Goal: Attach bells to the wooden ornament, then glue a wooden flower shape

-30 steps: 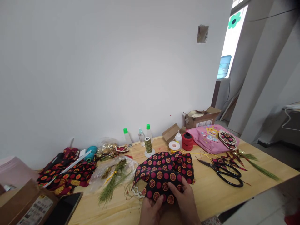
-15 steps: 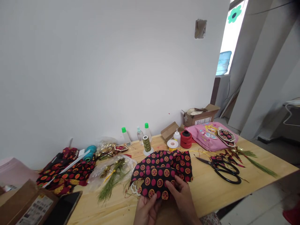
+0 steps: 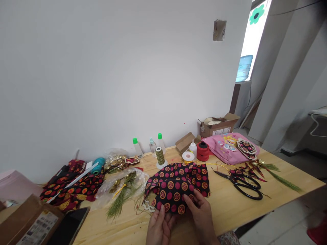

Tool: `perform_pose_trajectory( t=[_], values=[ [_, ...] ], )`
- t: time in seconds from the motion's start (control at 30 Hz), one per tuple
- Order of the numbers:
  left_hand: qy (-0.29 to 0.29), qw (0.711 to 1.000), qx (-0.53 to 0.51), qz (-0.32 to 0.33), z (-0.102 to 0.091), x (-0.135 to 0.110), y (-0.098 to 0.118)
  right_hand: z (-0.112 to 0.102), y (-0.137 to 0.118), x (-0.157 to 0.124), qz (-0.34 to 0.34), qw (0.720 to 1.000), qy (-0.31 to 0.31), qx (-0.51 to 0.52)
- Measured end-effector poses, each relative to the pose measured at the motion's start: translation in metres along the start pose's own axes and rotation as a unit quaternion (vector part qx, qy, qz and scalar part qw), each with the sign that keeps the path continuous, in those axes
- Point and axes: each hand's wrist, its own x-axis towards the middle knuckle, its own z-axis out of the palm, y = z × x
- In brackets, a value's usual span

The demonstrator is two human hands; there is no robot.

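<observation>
A black cloth patterned with red and orange circles (image 3: 176, 185) lies bunched on the wooden table in front of me. Its near edge is lifted between my two hands. My left hand (image 3: 159, 226) pinches the lower left edge, thumb on top and fingers beneath. Farther right, my right hand (image 3: 200, 212) grips the same edge between thumb and fingers. A white scalloped piece (image 3: 148, 206) peeks out from under the cloth's left side, mostly covered. Black-handled scissors (image 3: 246, 185) lie right of the cloth.
Behind the cloth stand an olive thread spool (image 3: 160, 156), a red thread cone (image 3: 202, 152) and a white glue bottle (image 3: 193, 148). Green tassels (image 3: 121, 202) lie left by a plastic bag. A pink pouch (image 3: 222, 148) and a cardboard box (image 3: 218, 126) sit at the back right.
The cloth's near edge has risen slightly and spread flatter between my hands. Both hands keep hold of it; my right hand has shifted slightly right.
</observation>
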Motion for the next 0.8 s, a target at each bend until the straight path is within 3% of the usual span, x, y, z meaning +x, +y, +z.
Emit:
perform_pose_trajectory(
  t=[0.33,0.5,0.8],
  values=[
    [-0.016,1.000,0.023,-0.010,0.003,-0.005,0.001,-0.001,0.003,0.000,0.001,1.000,-0.005,-0.010],
    [0.004,0.999,0.026,0.037,0.013,-0.006,0.010,-0.001,0.003,0.000,0.003,1.000,-0.021,-0.006],
    [0.028,0.986,0.159,0.051,0.020,0.006,0.022,-0.002,0.001,-0.001,-0.004,0.998,-0.040,-0.045]
  ],
)
